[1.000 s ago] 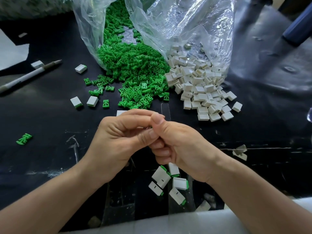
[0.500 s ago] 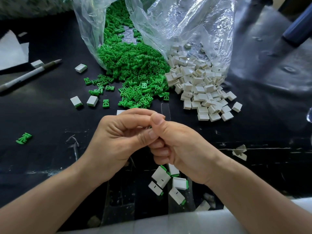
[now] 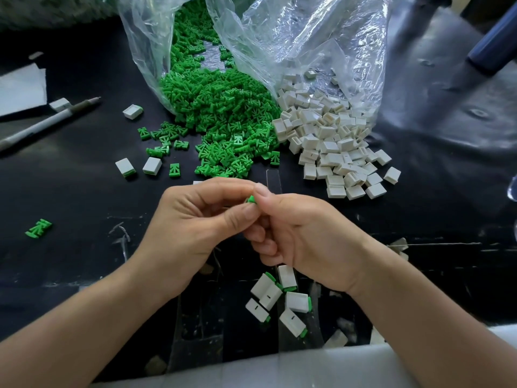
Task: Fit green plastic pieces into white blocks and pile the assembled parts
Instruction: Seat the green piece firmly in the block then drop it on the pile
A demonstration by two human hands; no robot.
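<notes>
Just beyond the assembled parts [image 3: 296, 301], left hand [image 3: 193, 231] and right hand [image 3: 305, 242] meet, both pinching one green piece [image 3: 251, 199], with that pile lying nearest the right wrist.

Two bare hands are shown, the left hand [image 3: 190, 228] and the right hand [image 3: 305, 242], each joined to a forearm that is cut off by the lower edge of the view. The left forearm [image 3: 84, 326] and the right forearm [image 3: 433, 317] are seen uncovered along the whole of their visible length. The fingernails are kept short and plain, as is seen on the right thumbnail [image 3: 261, 189] and the left thumbnail [image 3: 249, 212]. Creases are marked across the knuckles, and faint folds are seen where the wrists are met.
</notes>
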